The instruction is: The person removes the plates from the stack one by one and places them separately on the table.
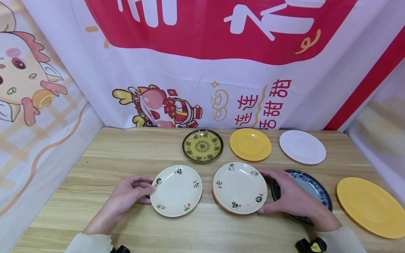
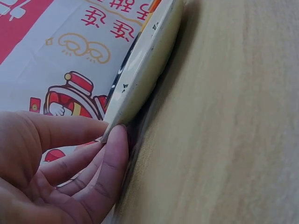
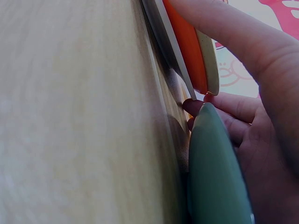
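Note:
My left hand pinches the left edge of a cream plate printed with small black and red characters. In the left wrist view this plate is tilted, its edge between thumb and fingers. Beside it, a matching cream plate shows an orange edge beneath. My right hand grips this one by its right side, thumb in front and fingers behind. The right wrist view shows an orange side under a cream rim; a pale edge lies below, and whether it is another plate I cannot tell.
A blue-patterned plate lies under my right hand, partly covered. Farther back stand a brown-rimmed patterned plate, a small yellow plate and a white plate. A larger yellow plate lies at right on the wooden table.

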### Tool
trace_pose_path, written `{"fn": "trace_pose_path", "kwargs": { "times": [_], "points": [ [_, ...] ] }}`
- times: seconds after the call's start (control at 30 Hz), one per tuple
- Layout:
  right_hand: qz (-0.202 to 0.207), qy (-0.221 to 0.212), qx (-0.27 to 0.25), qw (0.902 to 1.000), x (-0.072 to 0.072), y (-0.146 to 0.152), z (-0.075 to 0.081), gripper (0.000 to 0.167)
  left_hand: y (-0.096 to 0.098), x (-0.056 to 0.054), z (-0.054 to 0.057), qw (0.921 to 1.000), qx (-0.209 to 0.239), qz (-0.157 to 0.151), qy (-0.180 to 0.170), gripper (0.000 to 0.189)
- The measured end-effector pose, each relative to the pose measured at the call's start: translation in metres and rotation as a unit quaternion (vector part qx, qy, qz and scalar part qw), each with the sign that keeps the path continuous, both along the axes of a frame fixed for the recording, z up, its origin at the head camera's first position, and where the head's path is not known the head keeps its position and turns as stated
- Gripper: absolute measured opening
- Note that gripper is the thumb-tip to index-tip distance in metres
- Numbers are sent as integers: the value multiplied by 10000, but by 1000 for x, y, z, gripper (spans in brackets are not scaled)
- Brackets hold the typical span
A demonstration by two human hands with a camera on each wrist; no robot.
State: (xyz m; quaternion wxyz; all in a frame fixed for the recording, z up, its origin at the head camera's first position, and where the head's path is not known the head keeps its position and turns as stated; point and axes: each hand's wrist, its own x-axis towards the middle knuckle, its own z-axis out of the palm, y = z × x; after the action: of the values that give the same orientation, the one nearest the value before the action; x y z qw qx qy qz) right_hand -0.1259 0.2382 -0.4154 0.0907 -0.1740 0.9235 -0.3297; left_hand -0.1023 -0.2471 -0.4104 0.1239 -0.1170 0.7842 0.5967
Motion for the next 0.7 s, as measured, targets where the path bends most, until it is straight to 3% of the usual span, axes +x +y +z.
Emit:
{"fn": "trace_pose_path", "kwargs": {
  "times": [0.4,0.7],
  "points": [
    [17,30,-34,10000,-1,0,0,109,-13,-3,6,9999,-96,-48,-17,47],
    [26,37,-62,10000,-1,1,-1,108,-34,-7,27,9981,-7,-594,169,51]
  ]
}}
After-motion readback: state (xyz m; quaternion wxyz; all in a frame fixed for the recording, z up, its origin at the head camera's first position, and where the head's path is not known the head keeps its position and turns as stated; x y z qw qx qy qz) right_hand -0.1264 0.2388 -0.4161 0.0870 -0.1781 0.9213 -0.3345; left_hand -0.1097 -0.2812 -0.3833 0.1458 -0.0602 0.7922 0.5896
